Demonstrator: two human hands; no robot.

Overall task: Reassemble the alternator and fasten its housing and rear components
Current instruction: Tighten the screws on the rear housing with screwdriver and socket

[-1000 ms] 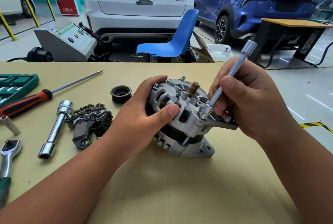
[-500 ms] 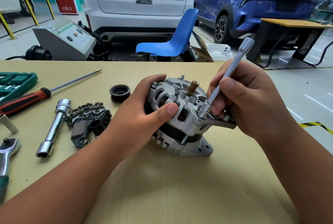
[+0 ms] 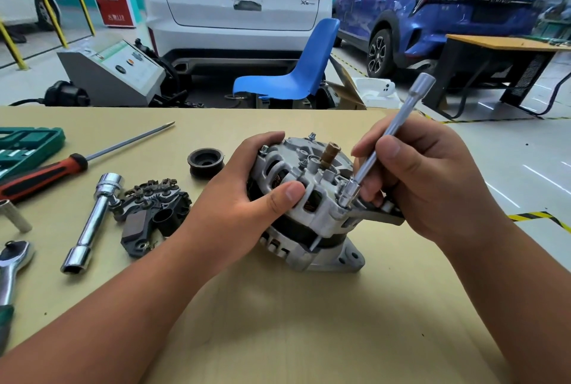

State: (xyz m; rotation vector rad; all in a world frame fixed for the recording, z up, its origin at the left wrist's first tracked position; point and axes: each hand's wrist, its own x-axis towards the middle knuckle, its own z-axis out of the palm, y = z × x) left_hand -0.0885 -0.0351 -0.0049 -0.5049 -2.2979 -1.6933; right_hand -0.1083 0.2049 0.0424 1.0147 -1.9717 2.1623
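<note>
Rectifier plate [image 3: 154,213], pulley [image 3: 205,162], tube wrench [image 3: 92,223] left of alternator [image 3: 309,198].

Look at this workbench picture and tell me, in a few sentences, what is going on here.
A person is working on an alternator resting on a tan table. The left hand grips its housing to steady it, while the right hand holds a slim socket driver whose socket end sits on the housing's edge, apparently over a bolt. A dark rectifier plate and a black round part lie on the table to the left, not yet fitted.
</note>
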